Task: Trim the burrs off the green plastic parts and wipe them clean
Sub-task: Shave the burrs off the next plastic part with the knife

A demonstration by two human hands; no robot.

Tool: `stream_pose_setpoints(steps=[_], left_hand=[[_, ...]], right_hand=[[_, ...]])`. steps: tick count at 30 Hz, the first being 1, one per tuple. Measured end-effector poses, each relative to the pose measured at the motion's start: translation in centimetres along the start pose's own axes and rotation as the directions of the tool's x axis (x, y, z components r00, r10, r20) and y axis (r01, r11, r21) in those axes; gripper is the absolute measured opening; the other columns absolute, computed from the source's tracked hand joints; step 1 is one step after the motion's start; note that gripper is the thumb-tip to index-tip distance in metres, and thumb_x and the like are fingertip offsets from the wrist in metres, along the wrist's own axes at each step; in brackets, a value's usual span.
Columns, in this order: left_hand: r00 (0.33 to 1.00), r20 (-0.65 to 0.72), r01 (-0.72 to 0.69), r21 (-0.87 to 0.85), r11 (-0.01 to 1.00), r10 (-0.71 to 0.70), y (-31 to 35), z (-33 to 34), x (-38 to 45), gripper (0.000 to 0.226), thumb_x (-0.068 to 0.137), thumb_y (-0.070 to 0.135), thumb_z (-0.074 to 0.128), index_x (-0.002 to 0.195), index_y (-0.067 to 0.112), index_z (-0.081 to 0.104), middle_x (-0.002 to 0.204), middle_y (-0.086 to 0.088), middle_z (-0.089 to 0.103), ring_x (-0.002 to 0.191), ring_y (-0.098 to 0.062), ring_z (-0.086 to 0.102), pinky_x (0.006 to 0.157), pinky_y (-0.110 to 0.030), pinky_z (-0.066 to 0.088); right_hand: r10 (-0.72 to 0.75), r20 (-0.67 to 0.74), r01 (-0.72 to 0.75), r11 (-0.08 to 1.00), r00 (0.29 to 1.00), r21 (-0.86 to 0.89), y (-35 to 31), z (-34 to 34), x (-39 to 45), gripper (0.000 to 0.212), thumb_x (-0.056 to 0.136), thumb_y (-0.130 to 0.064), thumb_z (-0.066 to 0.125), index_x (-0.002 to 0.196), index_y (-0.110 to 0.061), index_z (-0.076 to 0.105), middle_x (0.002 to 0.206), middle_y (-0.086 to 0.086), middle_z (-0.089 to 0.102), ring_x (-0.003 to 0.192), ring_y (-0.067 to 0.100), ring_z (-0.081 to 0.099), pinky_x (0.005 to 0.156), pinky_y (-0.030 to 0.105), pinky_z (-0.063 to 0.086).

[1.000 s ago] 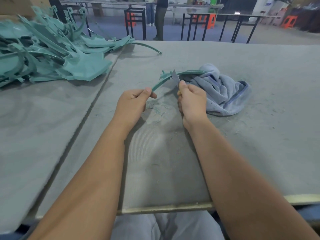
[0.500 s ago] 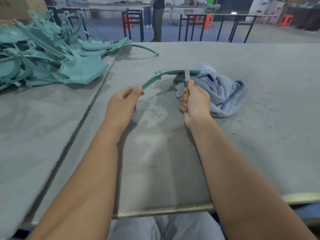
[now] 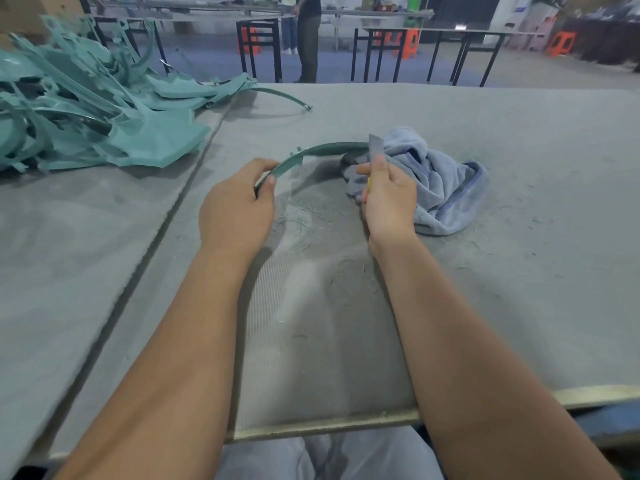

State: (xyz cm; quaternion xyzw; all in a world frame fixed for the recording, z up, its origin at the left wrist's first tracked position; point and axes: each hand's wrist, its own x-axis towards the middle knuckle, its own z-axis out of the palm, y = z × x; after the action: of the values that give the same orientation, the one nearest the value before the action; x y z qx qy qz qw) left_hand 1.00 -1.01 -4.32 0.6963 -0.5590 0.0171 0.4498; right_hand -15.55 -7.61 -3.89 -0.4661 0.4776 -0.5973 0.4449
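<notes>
The left hand [image 3: 239,206] grips the near end of a thin curved green plastic strip [image 3: 318,150] above the grey desk [image 3: 519,271]. The right hand [image 3: 389,199] grips a small knife with a grey blade [image 3: 375,145], its blade at the strip's far end. A crumpled blue cloth [image 3: 440,181] lies just right of it.

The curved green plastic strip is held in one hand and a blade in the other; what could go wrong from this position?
1. The grey knife blade in the right hand points up close to the right thumb; a slip could cut a finger.
2. The left hand grips only one end of the curved green plastic strip, so it may flex under the blade.
3. The crumpled blue-grey cloth lies just behind the blade and could get snagged.
</notes>
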Motion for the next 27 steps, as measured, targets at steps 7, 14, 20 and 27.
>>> stream_pose_setpoints(steps=[7, 14, 20, 27], left_hand=[[0.999, -0.035, -0.004, 0.109, 0.994, 0.008, 0.5, 0.5, -0.1, 0.016, 0.095, 0.041, 0.047, 0.096, 0.025, 0.050, 0.063, 0.008, 0.049, 0.057, -0.015, 0.044, 0.048, -0.025, 0.024], [0.995, -0.053, -0.077, 0.028, 0.997, 0.079, 0.0, 0.3, -0.3, 0.029, 0.097, 0.043, 0.043, 0.082, 0.027, 0.062, 0.055, 0.008, 0.049, 0.058, -0.009, 0.047, 0.049, -0.023, 0.026], [0.994, -0.039, -0.101, -0.015, 0.995, 0.101, -0.1, 0.5, -0.6, 0.030, 0.093, 0.047, 0.044, 0.094, 0.031, 0.069, 0.052, 0.012, 0.050, 0.057, -0.009, 0.049, 0.050, -0.020, 0.028], [0.996, -0.024, -0.084, -0.013, 0.996, 0.083, -0.2, 0.7, -0.6, 0.030, 0.094, 0.046, 0.043, 0.089, 0.027, 0.066, 0.053, 0.011, 0.050, 0.056, -0.008, 0.047, 0.049, -0.025, 0.028]], right_hand=[[0.055, 0.057, -0.055, 0.998, 0.997, 0.001, 0.1, -0.6, 0.6, 0.029, 0.099, -0.022, 0.046, 0.074, -0.016, 0.060, 0.053, -0.003, 0.054, 0.041, 0.010, 0.040, 0.039, 0.020, 0.034], [0.127, 0.011, -0.128, 0.990, 0.992, 0.052, 0.3, -0.8, 1.2, 0.031, 0.101, -0.025, 0.044, 0.078, -0.013, 0.060, 0.051, 0.002, 0.053, 0.040, 0.011, 0.039, 0.037, 0.018, 0.029], [0.116, 0.118, -0.116, 0.993, 0.986, -0.006, 0.5, -0.7, 1.3, 0.037, 0.099, -0.022, 0.048, 0.064, -0.015, 0.054, 0.039, -0.007, 0.038, 0.037, 0.009, 0.027, 0.038, 0.019, 0.021], [0.187, 0.021, -0.189, 0.976, 0.982, 0.108, 0.5, -0.8, 1.5, 0.036, 0.100, -0.023, 0.047, 0.064, -0.017, 0.053, 0.038, -0.010, 0.039, 0.033, 0.007, 0.031, 0.037, 0.018, 0.026]])
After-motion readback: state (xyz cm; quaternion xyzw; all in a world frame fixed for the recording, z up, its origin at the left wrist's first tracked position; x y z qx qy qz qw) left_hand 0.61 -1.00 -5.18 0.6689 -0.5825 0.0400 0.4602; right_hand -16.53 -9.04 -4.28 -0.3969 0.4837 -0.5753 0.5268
